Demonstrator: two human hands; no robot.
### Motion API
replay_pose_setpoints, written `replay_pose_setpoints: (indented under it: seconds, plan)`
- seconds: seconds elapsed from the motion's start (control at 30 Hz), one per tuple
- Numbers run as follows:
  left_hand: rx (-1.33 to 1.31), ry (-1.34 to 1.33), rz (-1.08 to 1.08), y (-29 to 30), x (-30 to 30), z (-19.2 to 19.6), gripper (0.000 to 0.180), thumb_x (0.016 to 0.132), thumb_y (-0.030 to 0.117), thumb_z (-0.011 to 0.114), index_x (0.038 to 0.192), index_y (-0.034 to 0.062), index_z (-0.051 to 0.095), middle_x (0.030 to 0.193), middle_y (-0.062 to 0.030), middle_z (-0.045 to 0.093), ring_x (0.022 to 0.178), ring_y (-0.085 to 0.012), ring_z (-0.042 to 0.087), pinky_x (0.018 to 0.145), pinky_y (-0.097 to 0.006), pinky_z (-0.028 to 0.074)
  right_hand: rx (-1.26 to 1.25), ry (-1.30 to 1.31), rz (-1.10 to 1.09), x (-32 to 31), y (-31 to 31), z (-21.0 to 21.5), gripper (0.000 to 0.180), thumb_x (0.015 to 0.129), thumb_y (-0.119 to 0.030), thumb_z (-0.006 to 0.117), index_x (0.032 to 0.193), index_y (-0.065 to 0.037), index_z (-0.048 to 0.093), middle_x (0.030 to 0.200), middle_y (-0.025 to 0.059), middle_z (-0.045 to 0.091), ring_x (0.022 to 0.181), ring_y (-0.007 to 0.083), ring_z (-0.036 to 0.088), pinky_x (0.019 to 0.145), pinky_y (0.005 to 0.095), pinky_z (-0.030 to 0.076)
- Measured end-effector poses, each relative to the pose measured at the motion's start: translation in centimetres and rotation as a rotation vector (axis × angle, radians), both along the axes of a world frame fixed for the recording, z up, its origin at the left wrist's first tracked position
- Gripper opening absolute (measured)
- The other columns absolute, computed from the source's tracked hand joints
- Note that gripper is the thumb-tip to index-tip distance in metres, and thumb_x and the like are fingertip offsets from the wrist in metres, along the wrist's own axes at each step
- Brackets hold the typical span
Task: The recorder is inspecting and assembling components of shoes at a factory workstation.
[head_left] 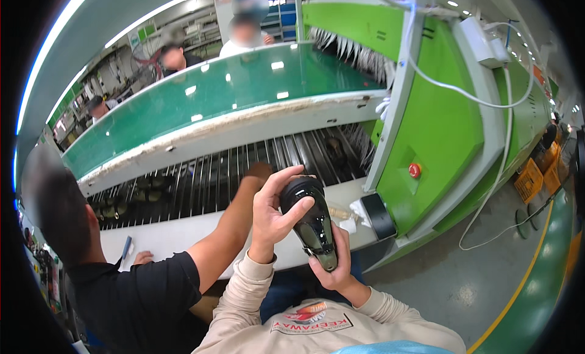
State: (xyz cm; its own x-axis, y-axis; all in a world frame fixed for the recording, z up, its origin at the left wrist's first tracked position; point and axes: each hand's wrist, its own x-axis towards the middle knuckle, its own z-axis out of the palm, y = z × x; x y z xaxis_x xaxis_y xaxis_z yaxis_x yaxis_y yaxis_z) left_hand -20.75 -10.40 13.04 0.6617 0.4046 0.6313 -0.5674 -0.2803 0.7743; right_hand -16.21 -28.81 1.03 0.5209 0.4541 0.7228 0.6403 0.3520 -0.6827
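Observation:
A glossy black shoe [309, 223] is held up in front of my chest, its rounded end pointing away from me. My left hand [275, 210] wraps round its far end, with the thumb lying across the top. My right hand [336, 265] grips the near end from the right and below. A small strap or buckle shows on the left side of the shoe near my right thumb. The shoe is above the pale front ledge [225, 253] of a conveyor and touches only my hands.
Beyond the ledge runs a roller conveyor [244, 151] carrying dark shoes [109, 207]. A co-worker in black [134, 293] reaches over it on my left. A green belt [213, 95] lies behind. At right stands a green machine [420, 153] with a red button [415, 170] and a hanging white cable [506, 134].

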Motion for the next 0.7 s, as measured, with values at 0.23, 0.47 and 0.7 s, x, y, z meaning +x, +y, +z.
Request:
replay_pose_setpoints:
  seconds: [0.23,0.47,0.7]
  plan:
    - [0.362,-0.331,0.3,-0.6,5.1,13.0,0.039,0.101,0.004,0.074,0.138,-0.0044,0.065,0.13,-0.0163,0.074,0.119,-0.024,0.073,0.098,-0.037,0.061,0.098,-0.077,-0.116,2.3,-2.1,2.3,0.088,0.088,-0.009,0.078,0.163,0.01,0.036,0.145,0.0273,0.05,0.128,0.0408,0.055,0.114,0.0474,0.044]
    - [1.14,-1.076,1.004,0.0,10.6,32.5,0.031,0.089,0.018,0.084,0.117,0.0066,0.076,0.109,-0.0117,0.076,0.096,-0.0267,0.071,0.086,-0.037,0.057,0.113,-0.133,-0.186,2.8,-4.0,2.5,0.089,0.087,-0.007,0.079,0.163,0.011,0.035,0.143,0.0279,0.052,0.127,0.0412,0.056,0.113,0.0472,0.044]
    - [1.069,-0.593,0.803,-5.2,12.4,42.8,0.056,0.09,0.028,0.085,0.131,-0.004,0.065,0.12,-0.0228,0.073,0.111,-0.0406,0.072,0.101,-0.048,0.056,0.104,-0.041,-0.171,2.8,-3.8,3.7,0.084,0.091,-0.011,0.077,0.16,0.012,0.037,0.142,0.0261,0.051,0.129,0.0374,0.055,0.114,0.0457,0.044]
